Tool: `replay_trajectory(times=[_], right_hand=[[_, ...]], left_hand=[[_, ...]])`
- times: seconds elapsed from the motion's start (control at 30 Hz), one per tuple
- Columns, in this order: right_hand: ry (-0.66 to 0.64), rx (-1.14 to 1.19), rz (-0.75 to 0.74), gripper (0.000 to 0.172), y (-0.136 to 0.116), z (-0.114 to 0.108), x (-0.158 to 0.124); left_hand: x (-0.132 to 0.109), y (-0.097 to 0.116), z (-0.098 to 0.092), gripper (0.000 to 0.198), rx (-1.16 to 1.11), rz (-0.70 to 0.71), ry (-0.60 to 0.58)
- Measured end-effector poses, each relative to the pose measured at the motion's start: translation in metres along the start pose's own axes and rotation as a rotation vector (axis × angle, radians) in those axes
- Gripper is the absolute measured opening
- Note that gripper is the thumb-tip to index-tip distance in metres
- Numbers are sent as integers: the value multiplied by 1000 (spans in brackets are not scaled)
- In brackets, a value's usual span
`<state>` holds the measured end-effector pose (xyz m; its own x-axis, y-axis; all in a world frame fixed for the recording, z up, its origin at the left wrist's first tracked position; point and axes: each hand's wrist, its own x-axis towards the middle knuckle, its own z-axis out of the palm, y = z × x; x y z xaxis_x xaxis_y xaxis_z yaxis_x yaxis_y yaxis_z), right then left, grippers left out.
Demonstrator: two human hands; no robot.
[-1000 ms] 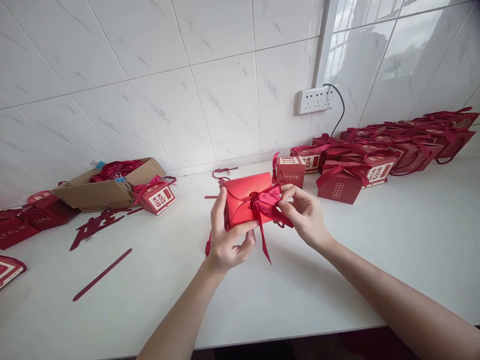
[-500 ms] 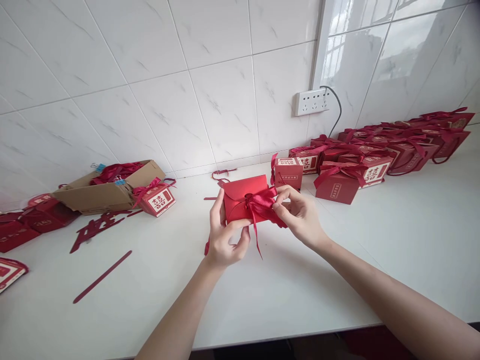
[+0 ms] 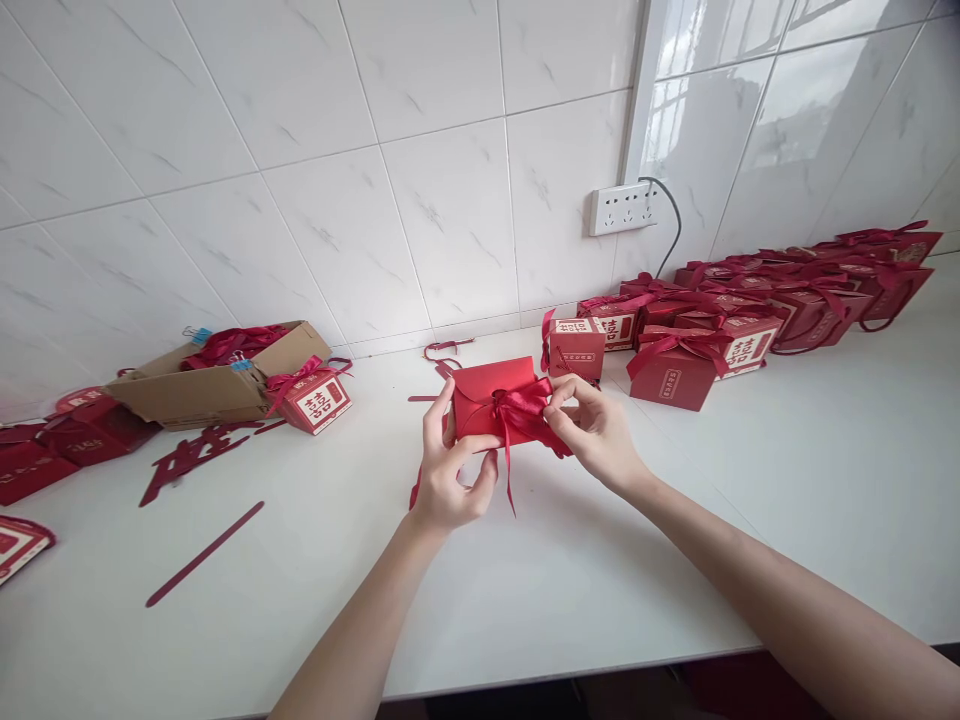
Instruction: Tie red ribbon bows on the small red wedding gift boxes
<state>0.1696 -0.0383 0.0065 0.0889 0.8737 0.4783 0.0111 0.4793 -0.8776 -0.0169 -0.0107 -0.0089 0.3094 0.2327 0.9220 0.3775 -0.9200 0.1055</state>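
Observation:
Just above the table, a bright red gift box (image 3: pixel 480 395) with curved overlapping flaps is held between my hands. My left hand (image 3: pixel 454 480) is closed around its left side and lower edge. A shiny red ribbon bow (image 3: pixel 521 405) sits on its front, one tail hanging down. At the right of the bow, my right hand (image 3: pixel 596 430) pinches the ribbon between thumb and fingertips. More red material shows below my right fingers and beside my left hand; what it is I cannot make out.
Several red boxes with bows (image 3: pixel 679 370) crowd the back right. At the left stand a cardboard box (image 3: pixel 172 385) of ribbons, a small ribboned box (image 3: pixel 315 400) and dark red boxes (image 3: pixel 97 430). Ribbon strips (image 3: pixel 206 552) lie on the white table (image 3: pixel 600 600). A power strip (image 3: pixel 624 208) is on the wall.
Hardly anything differs. The gift box has shifted very slightly, and the hanging ribbon tail has swung a little to the left. Both hands keep their hold.

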Motion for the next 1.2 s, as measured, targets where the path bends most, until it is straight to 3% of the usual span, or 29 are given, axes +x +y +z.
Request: replay_trajectory(times=[1.2], right_hand=[[-5, 19, 1, 21, -2, 1, -1]], left_hand=[[0, 1, -1, 20, -26, -23, -3]])
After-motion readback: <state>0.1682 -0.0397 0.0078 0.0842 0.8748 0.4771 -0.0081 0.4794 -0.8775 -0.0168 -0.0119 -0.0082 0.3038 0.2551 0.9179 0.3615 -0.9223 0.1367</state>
